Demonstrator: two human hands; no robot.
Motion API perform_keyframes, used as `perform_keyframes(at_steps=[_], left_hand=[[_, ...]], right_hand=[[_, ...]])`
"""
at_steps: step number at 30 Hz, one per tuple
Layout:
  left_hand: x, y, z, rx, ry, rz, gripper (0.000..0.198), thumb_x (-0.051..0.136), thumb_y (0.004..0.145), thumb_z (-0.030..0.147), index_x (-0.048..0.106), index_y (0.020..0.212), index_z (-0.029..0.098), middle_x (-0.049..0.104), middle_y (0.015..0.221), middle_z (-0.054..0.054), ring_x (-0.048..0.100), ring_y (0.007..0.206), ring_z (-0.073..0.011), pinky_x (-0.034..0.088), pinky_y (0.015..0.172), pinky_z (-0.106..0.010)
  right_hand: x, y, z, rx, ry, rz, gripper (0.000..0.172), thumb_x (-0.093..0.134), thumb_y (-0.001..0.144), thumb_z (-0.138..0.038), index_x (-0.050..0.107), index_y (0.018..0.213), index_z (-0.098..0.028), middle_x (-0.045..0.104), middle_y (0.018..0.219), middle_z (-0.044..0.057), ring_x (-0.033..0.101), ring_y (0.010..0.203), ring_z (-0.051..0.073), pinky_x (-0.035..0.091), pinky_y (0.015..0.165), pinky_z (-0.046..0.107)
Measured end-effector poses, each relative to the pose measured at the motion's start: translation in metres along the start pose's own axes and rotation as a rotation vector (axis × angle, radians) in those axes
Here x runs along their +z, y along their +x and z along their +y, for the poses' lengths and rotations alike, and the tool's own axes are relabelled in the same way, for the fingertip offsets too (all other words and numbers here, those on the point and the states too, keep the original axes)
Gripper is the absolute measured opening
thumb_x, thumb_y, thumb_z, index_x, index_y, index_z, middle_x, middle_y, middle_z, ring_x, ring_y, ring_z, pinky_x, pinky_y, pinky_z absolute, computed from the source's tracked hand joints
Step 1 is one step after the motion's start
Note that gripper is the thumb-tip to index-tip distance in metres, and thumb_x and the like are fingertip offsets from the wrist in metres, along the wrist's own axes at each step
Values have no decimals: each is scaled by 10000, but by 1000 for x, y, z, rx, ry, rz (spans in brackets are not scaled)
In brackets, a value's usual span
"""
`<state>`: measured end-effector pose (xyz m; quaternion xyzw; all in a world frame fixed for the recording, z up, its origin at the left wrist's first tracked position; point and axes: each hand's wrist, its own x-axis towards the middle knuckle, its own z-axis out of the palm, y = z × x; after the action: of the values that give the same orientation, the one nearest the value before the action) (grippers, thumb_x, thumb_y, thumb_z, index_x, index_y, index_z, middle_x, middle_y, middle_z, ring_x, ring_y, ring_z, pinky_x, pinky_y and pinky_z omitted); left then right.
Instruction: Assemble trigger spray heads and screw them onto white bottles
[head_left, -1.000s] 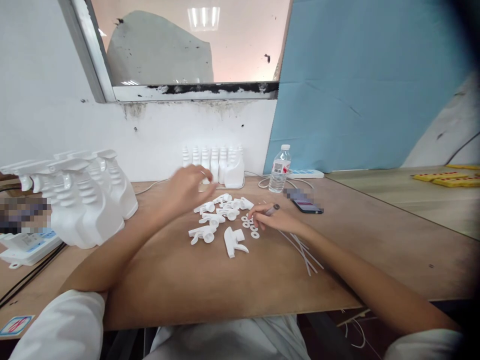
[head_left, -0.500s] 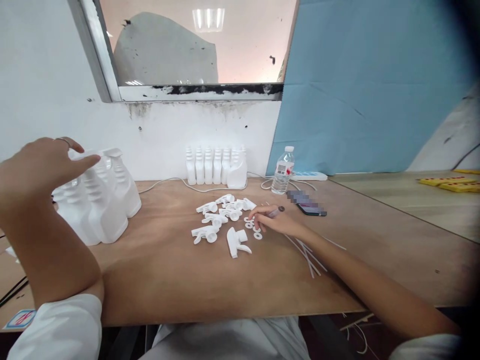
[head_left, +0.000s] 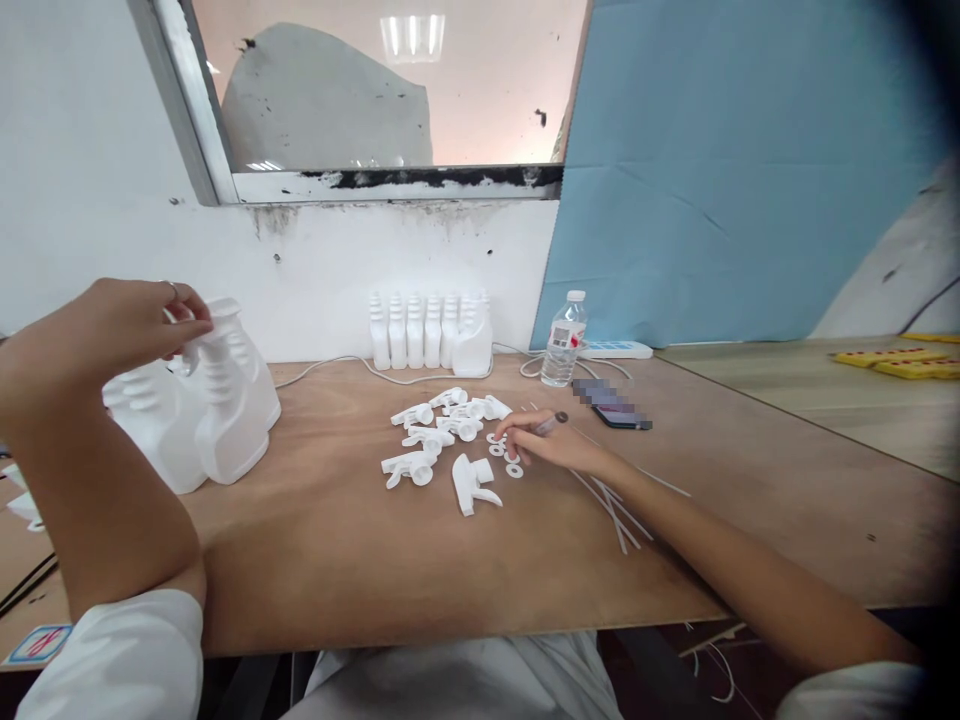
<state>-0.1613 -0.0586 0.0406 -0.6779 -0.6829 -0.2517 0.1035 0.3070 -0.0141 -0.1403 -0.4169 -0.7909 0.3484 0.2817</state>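
Observation:
At the left, my left hand [head_left: 142,315] has its fingers closed round the neck of a white plastic spray bottle [head_left: 234,430], which stands among several like it. A pen [head_left: 551,424] lies across my right hand [head_left: 536,440], held between thumb and fingers. The fingertips of that hand are over small white ring washers [head_left: 514,470] on the table. Just left of them lie several white trigger spray heads [head_left: 427,440], and one more spray head [head_left: 474,485] lies nearer to me. Thin white dip tubes [head_left: 615,515] stick out from beneath my right forearm.
A row of white bottles [head_left: 431,335] stands against the wall. Right of it are a clear water bottle [head_left: 564,340], a phone [head_left: 611,403] and a white power strip [head_left: 619,350] with its cable. Yellow pieces [head_left: 892,358] lie at the far right.
My left hand has moved a little right and closed from a spread grip onto one bottle's neck; that bottle has shifted slightly right. My right hand has hardly moved.

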Motion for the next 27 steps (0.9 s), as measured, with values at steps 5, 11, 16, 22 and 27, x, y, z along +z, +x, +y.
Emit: perform_keyframes(at_steps=[5,11,16,22,27], left_hand=[[-1,-16,47,335,65,80,353,442,916,504,651,935,220,621,632,39,508,591,-110,378,640,-247],[24,-30,105,790,-265,274,159,540,897,286,673,919,203,684,754,25,593,624,-77,418,586,-185],[42,-35,153,888,-387,265,190,508,940,325,679,956,242,695,836,12,641,690,-112,491,653,-231],[57,-26,176,831,-580,399,191,507,952,314,651,984,193,691,916,-23,641,820,-139,528,713,-258],[73,-15,183,828,-623,333,180,526,943,319,634,977,179,684,915,-35,626,795,-125,520,682,-237]], right_hand=[[4,4,-13,-30,157,27,340,536,892,-439,632,1009,-134,668,750,43,575,535,110,430,527,240],[7,15,-65,-184,161,121,372,574,892,-509,677,868,-152,601,703,23,562,664,128,437,616,247],[4,25,-116,-361,296,56,431,765,721,-522,651,958,-180,576,774,5,542,680,128,428,587,242],[-4,31,-141,-383,312,171,406,834,641,-470,613,814,-177,535,714,-12,519,650,119,438,569,246],[-4,33,-142,-386,257,264,394,823,660,-430,612,875,-176,533,743,-16,502,664,109,416,554,228]])
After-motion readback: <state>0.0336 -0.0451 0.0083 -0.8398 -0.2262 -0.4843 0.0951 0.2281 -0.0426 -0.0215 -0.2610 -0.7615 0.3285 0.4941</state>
